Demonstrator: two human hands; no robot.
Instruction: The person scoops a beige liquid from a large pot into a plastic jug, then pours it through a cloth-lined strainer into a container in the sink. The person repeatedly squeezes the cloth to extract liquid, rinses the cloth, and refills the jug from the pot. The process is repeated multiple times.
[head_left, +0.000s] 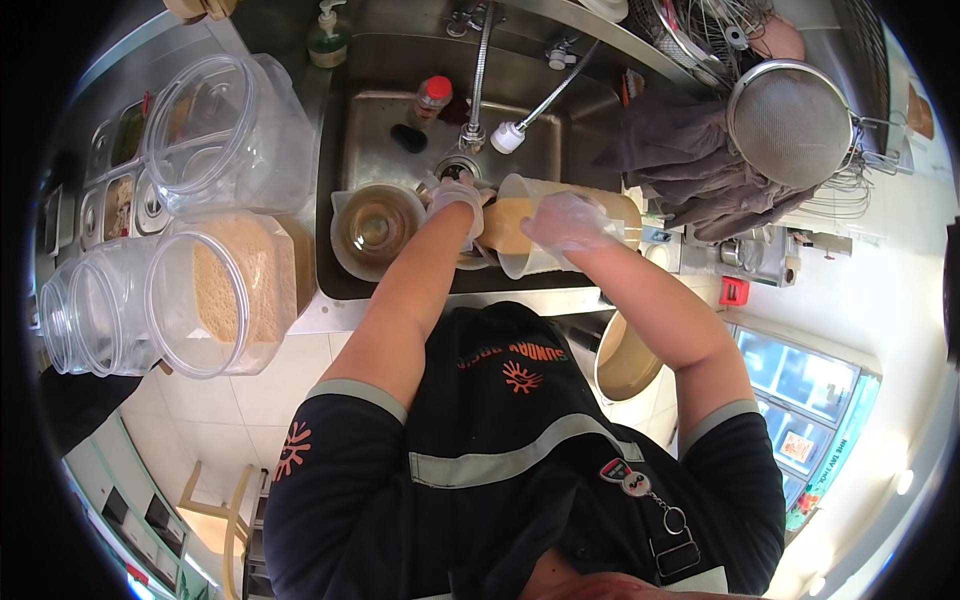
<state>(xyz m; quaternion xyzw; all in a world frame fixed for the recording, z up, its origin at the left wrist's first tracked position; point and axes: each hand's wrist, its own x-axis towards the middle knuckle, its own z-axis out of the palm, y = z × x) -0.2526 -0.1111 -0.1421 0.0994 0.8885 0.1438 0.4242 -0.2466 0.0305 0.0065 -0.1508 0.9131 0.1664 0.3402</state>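
My right hand (571, 220), in a clear plastic glove, grips a translucent plastic pitcher (517, 264) that lies tipped on its side over the sink. Tan liquid (508, 225) runs to its mouth and out towards the left. My left hand (456, 198), gloved too, is just left of that mouth, near the drain (456, 169). Metal shows around its fingers, but what it holds or touches is hidden beneath the hand and forearm. Left of my forearm stands a pale plastic jug (346, 255), seen from above, with a little brownish liquid inside.
The steel sink (375, 161) holds a red-capped bottle (433, 97) and a dark oval object (409, 139) under two hose taps (508, 138). Large clear containers (232, 360), one with foamy tan liquid, crowd the left counter. Grey cloths (675, 150) and a round sieve (791, 124) hang right.
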